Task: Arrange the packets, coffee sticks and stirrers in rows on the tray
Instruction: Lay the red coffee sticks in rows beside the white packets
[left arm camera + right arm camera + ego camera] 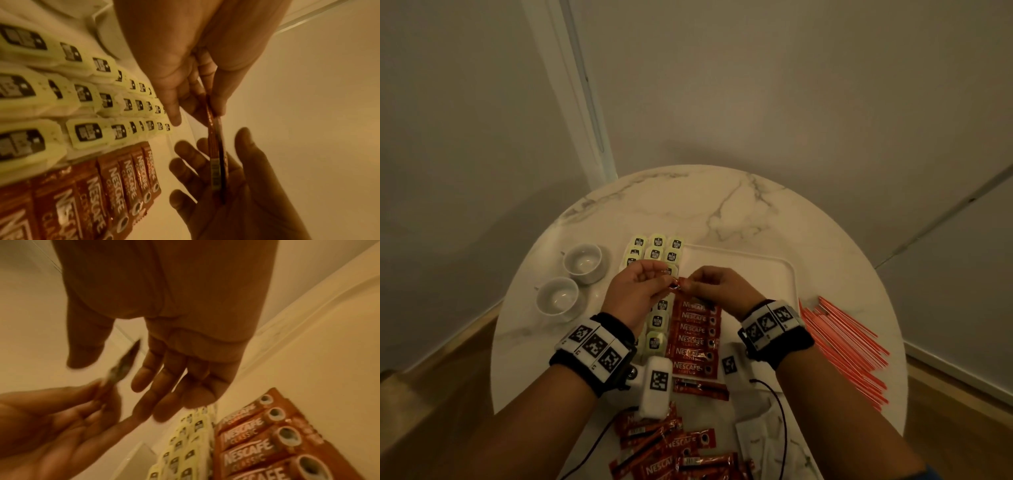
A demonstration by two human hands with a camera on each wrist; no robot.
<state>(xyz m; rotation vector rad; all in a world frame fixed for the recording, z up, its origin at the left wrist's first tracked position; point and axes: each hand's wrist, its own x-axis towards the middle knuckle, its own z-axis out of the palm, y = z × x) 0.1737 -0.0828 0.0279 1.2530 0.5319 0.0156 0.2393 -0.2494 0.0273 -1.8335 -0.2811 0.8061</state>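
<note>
Above the white tray (751,274), my left hand (663,278) pinches one end of a red coffee stick (677,285) between thumb and fingers. The stick (214,154) reaches across into my right hand (695,283). In the right wrist view that hand (115,369) has relaxed fingers and its thumb held apart, with the blurred stick (123,368) in the gap. A row of coffee sticks (697,337) lies on the tray, beside rows of pale green packets (655,253). Red stirrers (846,349) lie on the table to the right of the tray.
Two white cups (582,263) stand on saucers at the left of the round marble table (722,205). Loose coffee sticks (671,452) are piled at the near edge, with white paper packets (767,442) beside them. Thin black cables run from both wrists.
</note>
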